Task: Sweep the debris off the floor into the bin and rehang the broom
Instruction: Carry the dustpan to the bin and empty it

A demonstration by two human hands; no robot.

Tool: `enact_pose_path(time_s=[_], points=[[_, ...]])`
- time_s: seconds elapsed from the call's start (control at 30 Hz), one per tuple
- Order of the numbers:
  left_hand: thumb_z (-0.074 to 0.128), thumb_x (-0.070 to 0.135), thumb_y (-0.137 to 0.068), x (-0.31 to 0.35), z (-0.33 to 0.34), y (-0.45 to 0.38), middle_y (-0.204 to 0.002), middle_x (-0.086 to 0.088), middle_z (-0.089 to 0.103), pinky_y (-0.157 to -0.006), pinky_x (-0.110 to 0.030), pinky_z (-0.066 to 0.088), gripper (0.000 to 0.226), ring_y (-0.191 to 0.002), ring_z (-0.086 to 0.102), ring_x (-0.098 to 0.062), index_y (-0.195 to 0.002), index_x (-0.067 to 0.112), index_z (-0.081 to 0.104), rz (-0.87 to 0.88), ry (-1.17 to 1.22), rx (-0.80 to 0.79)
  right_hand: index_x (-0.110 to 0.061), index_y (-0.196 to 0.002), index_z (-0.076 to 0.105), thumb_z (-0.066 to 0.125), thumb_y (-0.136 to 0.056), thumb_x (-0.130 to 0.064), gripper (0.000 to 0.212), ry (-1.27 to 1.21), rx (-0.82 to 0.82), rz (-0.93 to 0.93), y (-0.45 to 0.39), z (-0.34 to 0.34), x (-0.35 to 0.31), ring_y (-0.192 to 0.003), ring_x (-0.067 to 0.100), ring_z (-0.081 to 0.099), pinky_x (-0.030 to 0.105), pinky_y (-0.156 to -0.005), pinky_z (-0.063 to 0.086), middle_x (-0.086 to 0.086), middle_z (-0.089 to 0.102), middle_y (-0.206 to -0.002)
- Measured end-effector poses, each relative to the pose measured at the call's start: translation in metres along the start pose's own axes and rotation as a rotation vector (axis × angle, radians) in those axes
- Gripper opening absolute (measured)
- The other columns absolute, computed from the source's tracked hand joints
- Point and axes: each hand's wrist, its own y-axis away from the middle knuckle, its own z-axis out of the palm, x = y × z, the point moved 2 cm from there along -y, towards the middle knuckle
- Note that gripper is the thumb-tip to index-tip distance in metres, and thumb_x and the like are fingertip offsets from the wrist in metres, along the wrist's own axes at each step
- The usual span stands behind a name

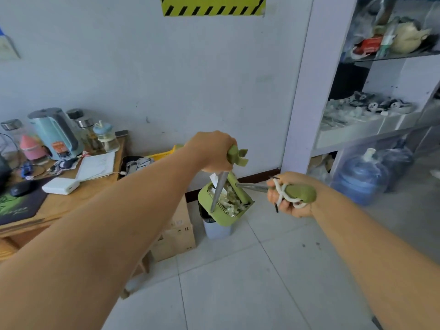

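My left hand (212,151) grips the green top of the dustpan handle (234,157). Its metal pole runs down to the green dustpan (223,216), which is tilted over the grey bin (216,229). White paper debris (228,198) lies in the pan. My right hand (289,197) grips the green end of the broom handle (302,192), with the handle's white hanging cord wound over the fingers. The broom's metal pole points left to the green broom head (239,188), which lies inside the dustpan against the debris.
A wooden desk (59,203) on the left carries a kettle (56,134), bottles, a notebook and a mouse. A cardboard box (176,234) stands beside the bin. White shelves (371,129) and water jugs (362,176) fill the right. Pale floor tiles (238,294) lie in front.
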Motion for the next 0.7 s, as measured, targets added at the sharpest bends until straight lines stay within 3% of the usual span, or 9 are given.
enact_pose_path(time_s=[0.17,0.4,0.53,0.7], points=[[0.061,0.027,-0.079,-0.027,0.004,-0.088,-0.084,0.004,0.062,-0.057,-0.028,0.034,0.023,-0.076,0.057,-0.022,-0.101,0.027,0.064,0.023,-0.113,-0.014,-0.016,-0.062,0.045,0.049,-0.093,-0.014,0.031,-0.054,-0.122,0.027,-0.075,-0.013,-0.063,-0.031,0.004,0.042,0.009,-0.033,0.029,-0.004,0.041,-0.049],[0.056,0.02,-0.082,-0.043,0.042,-0.182,-0.073,0.009,0.049,-0.057,-0.03,0.036,0.019,-0.077,0.058,-0.024,-0.1,0.025,0.061,0.108,-0.335,-0.2,-0.017,-0.067,0.043,0.045,-0.095,-0.019,0.028,-0.045,-0.246,0.121,-0.183,-0.041,-0.114,-0.034,0.003,0.037,0.01,-0.036,0.026,-0.006,0.033,-0.06],[0.055,0.016,-0.086,-0.039,0.09,-0.218,-0.1,0.002,0.064,-0.063,-0.031,0.039,0.033,-0.093,0.064,-0.027,-0.117,0.023,0.061,0.176,-0.483,-0.338,-0.017,-0.066,0.042,0.042,-0.097,-0.023,0.031,-0.024,-0.27,0.216,-0.246,-0.075,-0.138,-0.031,0.004,0.036,0.009,-0.034,0.027,-0.006,0.038,-0.048],[0.049,-0.001,-0.086,-0.029,0.151,-0.248,-0.095,-0.004,0.063,-0.047,-0.027,0.032,0.038,-0.071,0.058,-0.026,-0.117,0.016,0.063,0.157,-0.554,-0.526,-0.018,-0.063,0.04,0.041,-0.094,-0.016,0.031,0.102,-0.305,0.262,-0.309,-0.114,-0.181,-0.027,0.005,0.036,0.008,-0.031,0.03,-0.004,0.039,-0.045]])
